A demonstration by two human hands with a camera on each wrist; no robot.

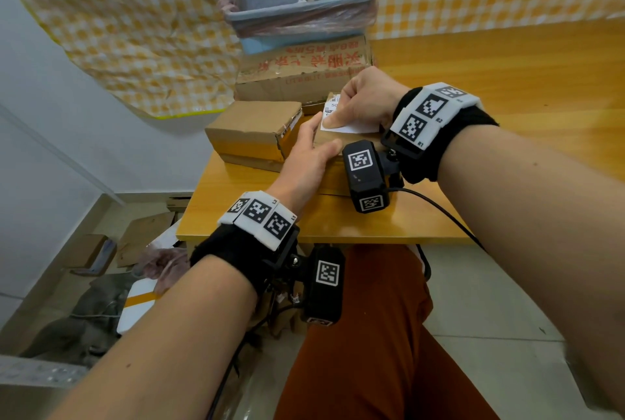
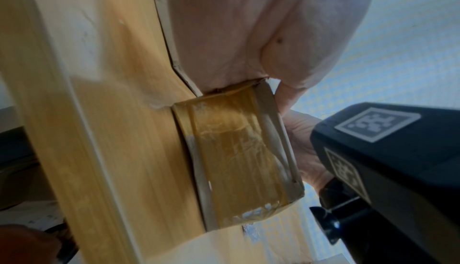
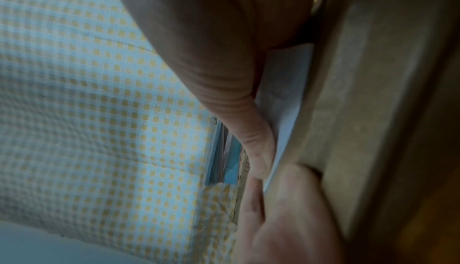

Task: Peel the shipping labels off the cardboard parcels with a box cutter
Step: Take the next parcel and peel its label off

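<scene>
on the wooden table the parcel being worked on lies at the near left corner, half hidden under both hands and the black wrist camera strapped to the right arm. a second cardboard box sits just to its left, a larger flattened carton with red printed characters, too skewed to read, lies behind, and a grey-blue bin lined with a pink bag stands on that carton against a yellow checked cloth. scrap cardboard litters the floor to the left. the left hand lies over the parcel's near left edge, thumb on top, bracing it; the left wrist view shows what the head view hides, the parcel's end wrapped in brown packing tape and the palm pressed against the box. the right hand has its fingers curled down on the white shipping label, thumb pressing its near left corner; the right wrist view shows the label under the thumb. only "50" is readable. no box cutter shows.
</scene>
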